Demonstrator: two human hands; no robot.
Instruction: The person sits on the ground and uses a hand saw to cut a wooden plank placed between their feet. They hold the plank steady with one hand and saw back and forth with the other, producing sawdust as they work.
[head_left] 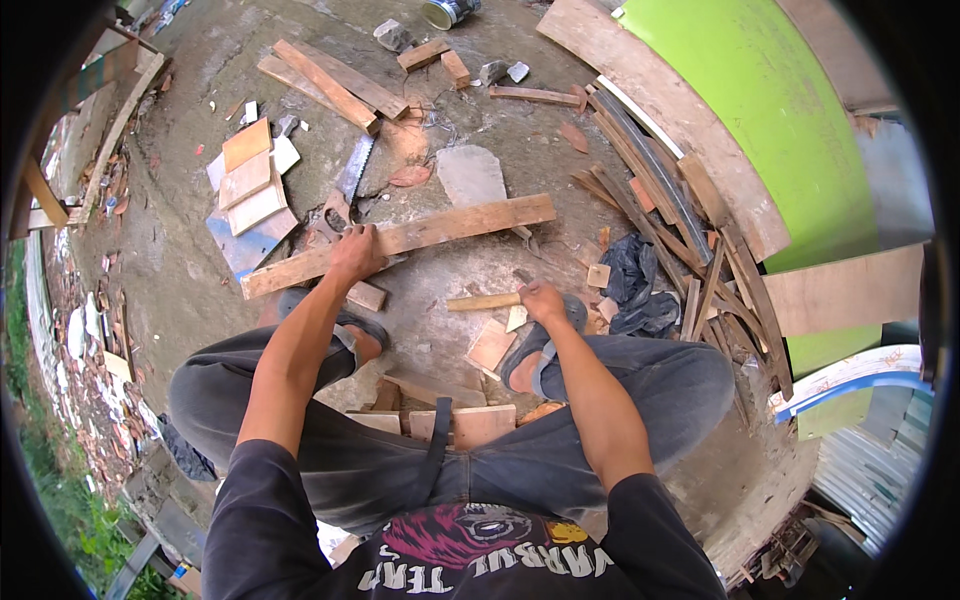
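Observation:
My left hand [357, 252] is closed over the left part of a long wooden plank [465, 222], which lies slantwise in front of me. In my right hand [543, 301], near my right foot, is a short, narrow strip of wood [482, 302] pointing left. A handsaw [355, 168] lies just beyond the plank, its wooden handle [334, 213] close to my left hand. Below the plank rests a small wood block [367, 296]. A thin square wood piece [491, 345] lies beside my right foot. Partly behind the plank is a flat grey stone slab [470, 175].
Thin boards [248, 180] are stacked at left, with loose planks [335, 80] farther off. At right are piled wood scraps [650, 200], a black plastic bag [632, 275] and a large green panel [750, 110]. More wood pieces [485, 425] lie between my legs. A can [447, 12] stands far off.

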